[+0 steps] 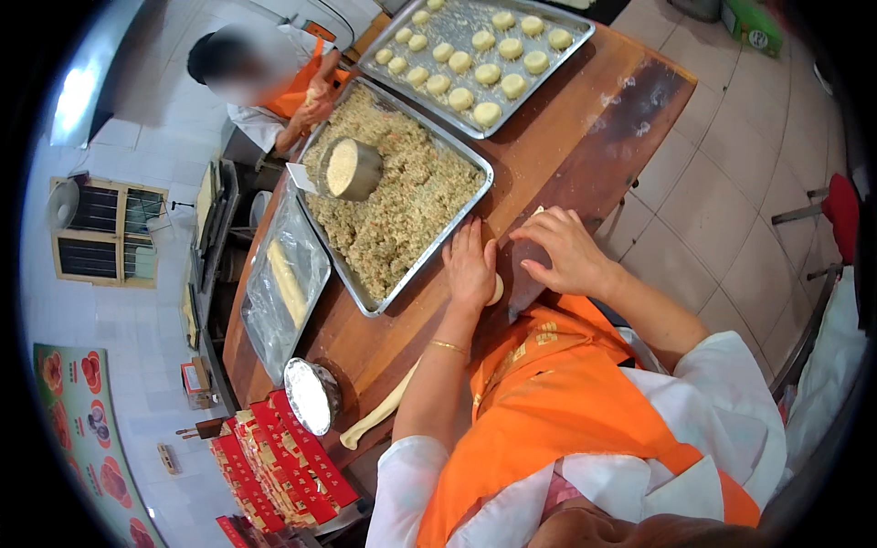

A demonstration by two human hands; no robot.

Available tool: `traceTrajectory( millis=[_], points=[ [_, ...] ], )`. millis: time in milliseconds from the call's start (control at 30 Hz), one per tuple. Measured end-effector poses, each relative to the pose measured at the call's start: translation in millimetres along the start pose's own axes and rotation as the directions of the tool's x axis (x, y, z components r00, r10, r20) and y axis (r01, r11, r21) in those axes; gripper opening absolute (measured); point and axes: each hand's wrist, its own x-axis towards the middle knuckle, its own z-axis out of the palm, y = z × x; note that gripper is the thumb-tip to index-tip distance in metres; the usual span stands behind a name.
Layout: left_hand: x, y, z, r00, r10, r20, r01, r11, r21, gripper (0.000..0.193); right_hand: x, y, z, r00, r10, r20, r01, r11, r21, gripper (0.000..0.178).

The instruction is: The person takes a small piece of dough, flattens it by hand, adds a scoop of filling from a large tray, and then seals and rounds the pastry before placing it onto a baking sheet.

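Observation:
My left hand (470,263) lies flat on the wooden table, fingers stretched beside the corner of the filling tray. A pale bit of dough (496,291) shows at the edge of its palm. To its right, my right hand (568,251) is above the table near its front edge, fingers curved and thumb apart. A small pale scrap (539,211) shows at its fingertips; whether they touch it I cannot tell. A long dough rope (384,413) passes behind my left forearm. The large metal tray (395,301) holds crumbly filling (402,196) and a metal cup (364,175) of pale grains.
Rows of round dough cakes (459,62) fill a tray (585,32) at the far side. Left are a plastic-covered tray (260,333) with a dough roll (288,283), a foil-like bowl (311,397) and red packaging (283,461). Across the table, a person (297,87) handles something small.

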Motion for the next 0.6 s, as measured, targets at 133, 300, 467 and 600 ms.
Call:
traceTrajectory(
  millis=[133,300,467,600],
  points=[
    [-18,-12,-10,1.0,-0.019,-0.024,0.006,0.89,-0.455,0.045,-9,0,-12,0.999,-0.01,-0.041,0.007,0.998,-0.061,0.036],
    [-67,19,-29,0.996,0.086,0.019,-0.08,0.973,-0.214,0.056,-18,2,-10,0.999,0.009,0.042,-0.007,0.998,-0.063,0.034],
    [-67,-4,-31,0.918,-0.375,0.131,0.314,0.483,-0.817,0.056,3,-15,6,0.989,-0.113,0.091,0.117,0.993,-0.03,0.038],
    [-63,6,-47,0.932,-0.122,0.341,0.191,-0.634,-0.749,0.069,31,-35,29,0.97,-0.153,0.187,0.144,0.988,0.058,0.062]
  ],
)
